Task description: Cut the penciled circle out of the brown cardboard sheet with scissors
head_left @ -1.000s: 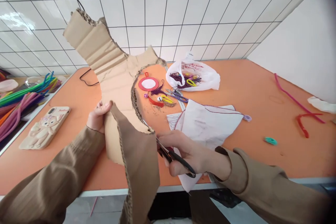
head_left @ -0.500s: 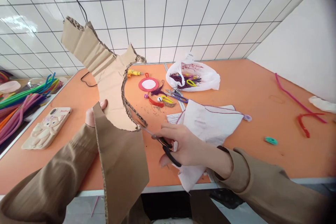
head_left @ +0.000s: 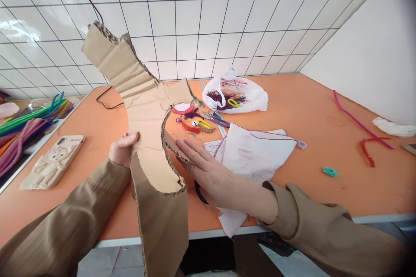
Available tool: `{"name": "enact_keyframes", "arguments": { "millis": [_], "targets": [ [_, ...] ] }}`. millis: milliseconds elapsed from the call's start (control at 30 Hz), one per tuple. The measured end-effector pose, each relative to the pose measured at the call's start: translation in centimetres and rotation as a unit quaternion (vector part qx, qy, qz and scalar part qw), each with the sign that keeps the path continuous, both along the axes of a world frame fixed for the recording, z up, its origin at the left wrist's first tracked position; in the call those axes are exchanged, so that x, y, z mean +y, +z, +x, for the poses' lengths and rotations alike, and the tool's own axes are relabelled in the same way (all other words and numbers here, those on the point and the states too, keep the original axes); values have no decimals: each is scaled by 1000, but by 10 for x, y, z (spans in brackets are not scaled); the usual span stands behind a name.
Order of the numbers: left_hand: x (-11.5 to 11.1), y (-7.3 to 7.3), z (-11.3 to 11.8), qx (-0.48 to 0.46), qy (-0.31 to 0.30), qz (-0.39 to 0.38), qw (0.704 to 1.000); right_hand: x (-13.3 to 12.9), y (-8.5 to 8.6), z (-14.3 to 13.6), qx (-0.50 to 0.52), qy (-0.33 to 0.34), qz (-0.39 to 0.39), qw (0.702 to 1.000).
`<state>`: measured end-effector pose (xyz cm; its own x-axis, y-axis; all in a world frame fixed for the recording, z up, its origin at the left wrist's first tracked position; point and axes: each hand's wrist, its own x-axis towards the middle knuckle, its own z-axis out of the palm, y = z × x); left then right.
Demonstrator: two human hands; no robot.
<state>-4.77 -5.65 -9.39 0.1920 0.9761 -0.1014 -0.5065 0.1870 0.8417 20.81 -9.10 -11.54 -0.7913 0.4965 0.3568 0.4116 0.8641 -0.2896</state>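
A large curved piece of cardboard (head_left: 146, 125) is raised over the front of the orange table, its lower part hanging past the edge. My left hand (head_left: 123, 147) grips its left side, thumb on the front face. My right hand (head_left: 212, 177) is at the curved cut on the right, fingers stretched against a narrow cardboard strip (head_left: 177, 152). Black-handled scissors (head_left: 200, 192) hang at my right hand, mostly hidden behind it; their blades do not show. A white cloth (head_left: 256, 151) with dark red stitching lies just beyond that hand.
A phone in a cartoon case (head_left: 53, 162) and colourful pipe cleaners (head_left: 29, 125) are at the left. Behind lie a white plastic bag (head_left: 253, 95), purple-handled scissors (head_left: 218, 119) and a red-rimmed disc (head_left: 182, 108). A teal clip (head_left: 329, 172) and red pipe cleaner (head_left: 368, 153) sit right.
The cardboard has moved right and down with my left hand. My right hand has turned, its fingers now extended against the strip, and the scissor blades have gone out of sight.
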Motion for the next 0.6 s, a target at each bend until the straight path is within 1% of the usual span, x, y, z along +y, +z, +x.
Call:
{"name": "enact_keyframes", "arguments": {
  "millis": [33, 100, 167, 200, 233, 333, 467, 567, 600],
  "targets": [
    [1, -1, 0, -8, 16, 1, 1000, 1, -2, 0, 16, 1, 3, 1000],
    [4, -2, -1, -10, 70, 3, 998, 4, -5, 1, 48, -10, 9, 999],
    [7, -2, -2, 5, 127, 14, 992, 4, -3, 1, 69, -30, 24, 997],
    [8, -1, -3, 14, 142, 21, 989, 3, -2, 1, 76, -39, 36, 996],
    [9, 0, -4, 21, 150, 28, 988, 2, 0, 1, 84, -45, 51, 994],
    [9, 5, -6, 38, 148, 34, 988, -2, 5, 1, 108, -70, 96, 987],
    [7, 12, -10, 60, 147, 29, 987, -1, 11, 6, 128, -131, 156, 971],
    [8, 20, -22, 66, 160, 32, 984, 4, 15, 13, 144, -192, 188, 953],
    [9, 22, -27, 65, 170, 35, 983, 5, 16, 14, 148, -202, 191, 949]
  ]
}}
